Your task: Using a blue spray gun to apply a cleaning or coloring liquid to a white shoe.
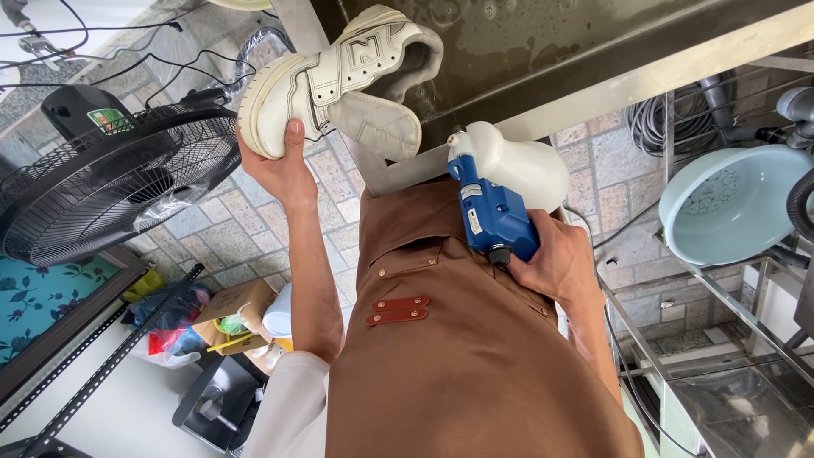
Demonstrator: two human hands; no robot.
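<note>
One white sneaker sits at eleven o'clock, and one blue-and-white spray tool near one o'clock of centre. Two bare hands show: the left hand and the right hand. There is one black floor fan at nine o'clock, one pale blue basin at three o'clock, one brown apron at six o'clock carrying two leather tabs, and one cardboard box at seven o'clock.
</note>
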